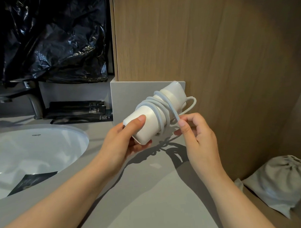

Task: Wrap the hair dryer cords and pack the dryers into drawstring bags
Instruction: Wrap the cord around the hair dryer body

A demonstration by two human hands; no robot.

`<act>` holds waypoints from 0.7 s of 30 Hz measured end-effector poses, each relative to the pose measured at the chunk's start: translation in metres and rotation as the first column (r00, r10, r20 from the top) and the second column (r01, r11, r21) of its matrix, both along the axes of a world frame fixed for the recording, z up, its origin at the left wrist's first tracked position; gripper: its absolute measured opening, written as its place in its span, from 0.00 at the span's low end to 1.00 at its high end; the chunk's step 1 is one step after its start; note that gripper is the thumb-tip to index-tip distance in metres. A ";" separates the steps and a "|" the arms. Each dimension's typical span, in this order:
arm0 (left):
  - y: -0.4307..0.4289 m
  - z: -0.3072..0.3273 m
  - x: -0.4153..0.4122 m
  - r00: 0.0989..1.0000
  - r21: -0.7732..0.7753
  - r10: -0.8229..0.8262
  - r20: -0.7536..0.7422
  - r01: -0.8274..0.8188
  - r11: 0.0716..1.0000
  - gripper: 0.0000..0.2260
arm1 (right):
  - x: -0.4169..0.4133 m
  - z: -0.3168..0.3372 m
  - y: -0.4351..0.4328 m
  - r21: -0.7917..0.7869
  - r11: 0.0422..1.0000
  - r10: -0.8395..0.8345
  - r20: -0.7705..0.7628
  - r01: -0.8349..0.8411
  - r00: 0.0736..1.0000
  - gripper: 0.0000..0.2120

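White hair dryer [148,133] is held above the grey countertop [150,201], its long axis running from the left hand [120,143], which grips the near end with the thumb on top, up and away to the right. The right hand [198,134] pinches the cord [161,109] just right of the wound coils. Lettering on the sink [43,150] and the black sachets [76,110] is too small to read.

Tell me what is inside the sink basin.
A black sachet lies flat against the near wall of the white sink basin. The counter rim covers the sachet's lower edge and whatever lies below it.
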State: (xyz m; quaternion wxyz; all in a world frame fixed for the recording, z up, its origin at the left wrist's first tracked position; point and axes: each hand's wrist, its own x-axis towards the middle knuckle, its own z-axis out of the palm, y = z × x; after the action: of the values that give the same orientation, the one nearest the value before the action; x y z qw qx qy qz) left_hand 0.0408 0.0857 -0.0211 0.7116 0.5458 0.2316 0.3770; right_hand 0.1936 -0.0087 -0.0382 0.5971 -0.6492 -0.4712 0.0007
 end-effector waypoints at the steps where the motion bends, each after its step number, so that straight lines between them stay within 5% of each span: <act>1: 0.000 0.000 0.001 1.000 -0.033 -0.002 0.026 0.003 0.999 0.19 | 0.000 0.000 0.000 -0.002 1.000 -0.001 -0.003 0.001 1.000 0.07; 10: 0.002 0.007 0.001 0.973 -0.170 -0.084 0.215 0.122 0.978 0.22 | 0.004 0.004 0.000 -0.026 0.995 0.089 -0.174 -0.094 0.981 0.18; 14: 0.000 0.005 0.000 0.967 -0.137 -0.185 0.173 0.210 0.968 0.22 | 0.006 0.005 0.002 -0.107 0.977 0.154 -0.251 -0.186 0.956 0.27; 21: 0.000 0.007 0.003 0.991 0.052 -0.129 0.026 0.128 0.990 0.18 | 0.004 0.006 0.000 0.005 0.996 0.091 -0.307 -0.094 0.947 0.30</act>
State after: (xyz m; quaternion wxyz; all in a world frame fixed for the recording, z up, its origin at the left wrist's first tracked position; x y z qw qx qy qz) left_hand 0.0434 0.0860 -0.0145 0.7238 0.5717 0.1759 0.3441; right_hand 0.1978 -0.0086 -0.0320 0.6591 -0.6213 -0.4026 0.1319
